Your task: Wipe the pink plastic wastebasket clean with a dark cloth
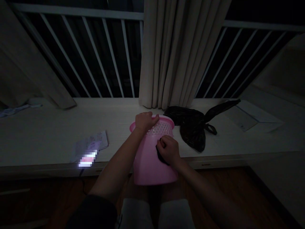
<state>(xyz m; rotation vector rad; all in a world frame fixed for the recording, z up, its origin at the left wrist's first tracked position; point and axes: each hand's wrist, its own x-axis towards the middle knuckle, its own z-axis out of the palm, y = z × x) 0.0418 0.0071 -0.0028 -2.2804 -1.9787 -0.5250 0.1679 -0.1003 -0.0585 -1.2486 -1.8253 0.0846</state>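
Note:
A pink wastebasket (152,159), with a mesh band below its rim and a solid lower wall, is held in front of me, its rim toward the window. My left hand (145,121) is closed over the rim on the left side. Against the basket's side, my right hand (168,149) is a fist around a black piece of cloth or plastic (161,155); the dim light hides which it is. To the right of the basket, a knotted black plastic bag (193,130) lies on the sill.
A wide pale window sill (52,130) runs across the view. On it are a booklet (101,140), a blurred lit screen (87,159) with a cable, and a white box (252,117). Behind are curtains (173,54) and white railings (81,12).

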